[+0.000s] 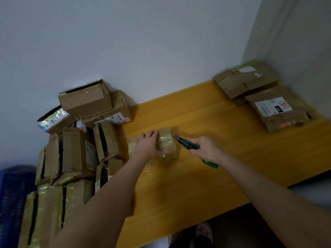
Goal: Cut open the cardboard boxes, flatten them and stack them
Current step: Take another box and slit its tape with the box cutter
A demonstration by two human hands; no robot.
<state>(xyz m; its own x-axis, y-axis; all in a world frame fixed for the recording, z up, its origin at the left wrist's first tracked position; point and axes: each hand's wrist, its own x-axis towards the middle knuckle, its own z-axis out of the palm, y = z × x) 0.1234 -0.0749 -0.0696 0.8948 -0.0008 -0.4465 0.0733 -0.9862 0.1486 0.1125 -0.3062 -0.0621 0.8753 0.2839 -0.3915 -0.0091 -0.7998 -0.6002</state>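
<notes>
Box [167, 144] under left hand [148, 146], probably gripped

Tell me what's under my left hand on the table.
Your left hand holds a small tape-wrapped cardboard box lying on the yellow table. Its right end shows clearly; the hand covers its middle, and its contents are hidden.

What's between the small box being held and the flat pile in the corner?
Head view: bare yellow table, save the knife's tip by the small box.
</notes>
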